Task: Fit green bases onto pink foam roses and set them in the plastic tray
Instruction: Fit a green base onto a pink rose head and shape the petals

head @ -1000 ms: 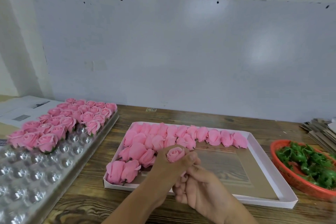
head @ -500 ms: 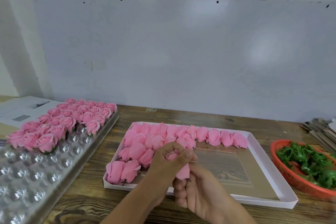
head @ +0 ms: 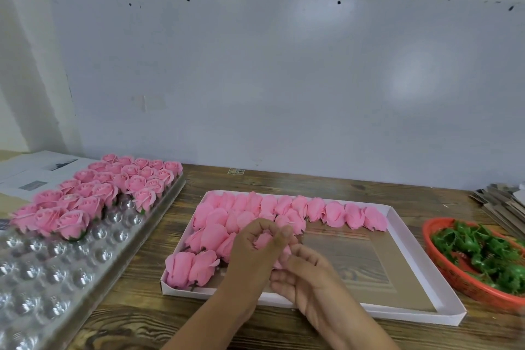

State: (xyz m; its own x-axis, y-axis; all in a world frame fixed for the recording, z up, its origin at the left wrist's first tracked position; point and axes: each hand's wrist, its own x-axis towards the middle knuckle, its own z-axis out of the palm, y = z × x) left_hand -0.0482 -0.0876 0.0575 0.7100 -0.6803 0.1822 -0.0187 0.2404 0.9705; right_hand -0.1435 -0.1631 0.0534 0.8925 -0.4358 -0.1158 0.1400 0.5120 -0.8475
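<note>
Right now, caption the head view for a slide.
Both hands work one pink rose over the white box.

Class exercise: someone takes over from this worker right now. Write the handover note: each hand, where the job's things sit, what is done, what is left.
Left hand and right hand both hold one pink rose over the white box.
Done: finished roses fill the far end of the plastic tray.
Left: loose roses lie in the box; green bases wait in the red basket. Whether the held rose has a base is hidden.
</note>
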